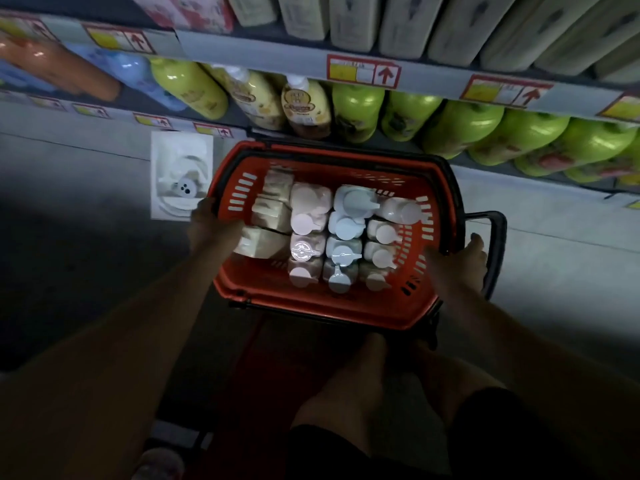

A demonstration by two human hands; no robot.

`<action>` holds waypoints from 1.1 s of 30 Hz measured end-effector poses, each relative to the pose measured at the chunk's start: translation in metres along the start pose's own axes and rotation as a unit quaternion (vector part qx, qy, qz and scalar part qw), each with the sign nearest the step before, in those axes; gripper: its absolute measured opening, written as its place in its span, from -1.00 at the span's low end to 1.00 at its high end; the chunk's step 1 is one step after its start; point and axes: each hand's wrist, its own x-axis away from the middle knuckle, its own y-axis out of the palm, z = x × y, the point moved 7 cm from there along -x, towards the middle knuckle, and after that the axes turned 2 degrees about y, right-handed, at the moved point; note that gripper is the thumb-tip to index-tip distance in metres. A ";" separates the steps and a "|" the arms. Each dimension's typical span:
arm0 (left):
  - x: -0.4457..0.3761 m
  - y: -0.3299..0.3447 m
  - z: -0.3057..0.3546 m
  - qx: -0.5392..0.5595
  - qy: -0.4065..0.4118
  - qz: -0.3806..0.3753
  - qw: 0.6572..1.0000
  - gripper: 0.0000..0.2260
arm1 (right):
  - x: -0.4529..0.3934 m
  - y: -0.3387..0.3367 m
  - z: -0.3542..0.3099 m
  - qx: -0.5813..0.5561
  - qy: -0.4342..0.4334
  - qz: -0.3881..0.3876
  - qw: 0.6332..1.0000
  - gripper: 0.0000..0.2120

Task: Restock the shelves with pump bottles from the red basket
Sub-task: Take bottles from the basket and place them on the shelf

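The red basket (311,303) stands on the floor in front of the shelves, packed with several pump bottles (343,233) seen from above, their white pump heads up, and beige packs at its left. My left hand (211,226) grips the basket's left rim. My right hand (457,265) holds the right rim, beside the black handle (497,251). The low shelf (433,81) behind carries rows of green and yellow bottles.
A white sheet or package (181,174) lies on the grey floor left of the basket. My legs (346,393) are below the basket. Beige bottles fill the upper shelf. Price tags with red arrows line the shelf edges.
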 end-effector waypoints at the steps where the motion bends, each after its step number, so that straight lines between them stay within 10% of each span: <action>1: 0.013 0.004 0.012 0.009 0.015 -0.011 1.000 -0.70 | 0.011 -0.005 -0.005 0.010 -0.022 0.012 1.000 -0.22; 8: 0.094 0.025 0.074 -0.022 0.140 -0.104 0.984 -0.45 | 0.077 -0.005 -0.031 0.069 -0.266 -0.083 0.958 -0.36; 18: 0.096 0.050 0.073 -0.125 0.284 -0.144 0.940 -0.46 | 0.096 0.027 -0.068 0.045 -0.370 -0.128 0.919 -0.55; 24: 0.049 0.086 0.090 -0.164 0.494 -0.165 0.838 -0.54 | 0.082 0.072 -0.106 0.074 -0.472 -0.066 0.876 -0.64; 33: 0.000 0.081 0.105 -0.130 0.605 -0.109 0.778 -0.63 | 0.073 0.070 -0.143 0.117 -0.550 0.065 0.824 -0.66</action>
